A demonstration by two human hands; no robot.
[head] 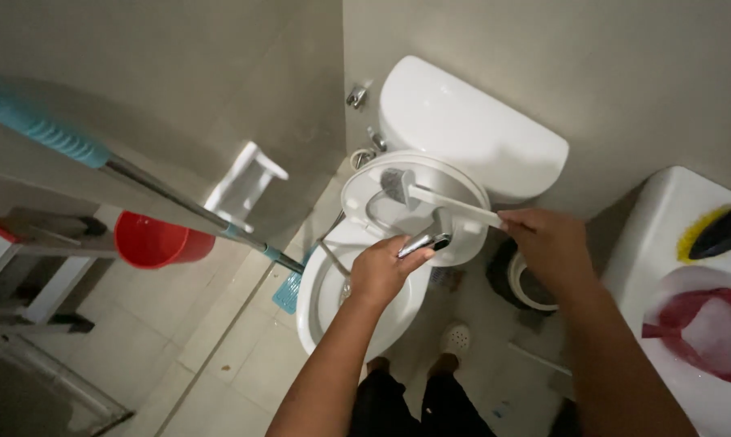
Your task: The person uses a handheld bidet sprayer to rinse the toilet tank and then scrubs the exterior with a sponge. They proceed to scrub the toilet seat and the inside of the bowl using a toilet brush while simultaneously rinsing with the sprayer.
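The left hand (379, 271) is closed around a bidet sprayer (423, 242) whose nozzle pokes out past the fingers, over the toilet bowl (321, 311). The right hand (543, 241) pinches the end of a white brush (430, 198), its bristles against the raised lid (462, 243). The sprayer's grip is hidden in the fist.

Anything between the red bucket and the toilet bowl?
Yes, in the head view: between the red bucket and toilet bowl runs a mop handle, ending in a teal mop head on the floor beside the bowl.
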